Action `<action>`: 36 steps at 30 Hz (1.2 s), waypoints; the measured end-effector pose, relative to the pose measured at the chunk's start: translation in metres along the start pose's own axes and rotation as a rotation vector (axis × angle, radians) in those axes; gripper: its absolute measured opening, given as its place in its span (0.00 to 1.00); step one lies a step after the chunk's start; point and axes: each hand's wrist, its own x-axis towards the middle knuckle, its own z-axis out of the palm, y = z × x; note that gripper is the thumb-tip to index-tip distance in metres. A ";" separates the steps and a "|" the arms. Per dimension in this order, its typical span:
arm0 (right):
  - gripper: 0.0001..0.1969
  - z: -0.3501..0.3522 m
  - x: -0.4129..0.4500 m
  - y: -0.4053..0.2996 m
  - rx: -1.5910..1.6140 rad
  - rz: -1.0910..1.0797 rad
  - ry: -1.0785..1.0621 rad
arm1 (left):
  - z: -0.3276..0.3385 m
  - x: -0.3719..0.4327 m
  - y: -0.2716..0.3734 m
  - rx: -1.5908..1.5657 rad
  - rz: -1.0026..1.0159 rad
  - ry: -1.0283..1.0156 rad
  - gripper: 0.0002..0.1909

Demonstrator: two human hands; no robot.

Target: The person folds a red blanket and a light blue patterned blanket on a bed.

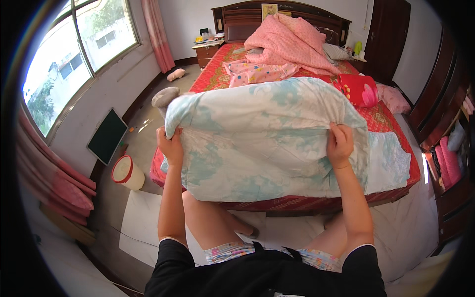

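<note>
A white and pale teal patterned cloth [256, 148], likely a bedsheet or cover, is spread between my two hands above the foot of the bed. My left hand [170, 145] grips its left side, where the edge curls over the fingers. On the right, my right hand [340, 144] pinches the fabric and draws creases toward the fingers. The cloth's top bulges away from me and its lower edge hangs near my knees. Behind it, the bed has a red and gold patterned cover [386, 117]. More pale blue-white fabric [387, 161] lies on the bed's right corner.
A pink quilt [285, 41] is heaped near the headboard, with a pink printed cloth [256, 72] before it. A folded red textile [358, 90] lies at right. On the floor at left are a wastebasket [128, 172], a leaning dark board [107, 136] and a plush toy [176, 74].
</note>
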 end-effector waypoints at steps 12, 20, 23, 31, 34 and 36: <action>0.17 -0.018 -0.117 -0.057 0.268 0.347 -0.528 | -0.108 -0.082 -0.087 0.364 -0.516 -0.447 0.17; 0.27 0.044 -0.082 -0.149 0.685 0.283 -0.816 | -0.099 -0.073 -0.088 0.887 0.077 -0.494 0.22; 0.33 0.071 -0.088 -0.199 0.762 0.402 -0.970 | -0.074 -0.065 -0.049 0.744 0.221 -0.605 0.20; 0.28 0.134 -0.153 -0.249 0.200 0.361 -1.103 | -0.050 -0.024 -0.029 0.097 -0.478 -1.146 0.19; 0.14 0.140 -0.121 -0.223 0.444 0.808 -1.077 | -0.062 -0.013 -0.078 0.026 -0.538 -1.192 0.27; 0.11 0.147 -0.101 -0.196 0.615 1.101 -0.866 | -0.077 -0.008 -0.107 0.008 -0.629 -1.278 0.38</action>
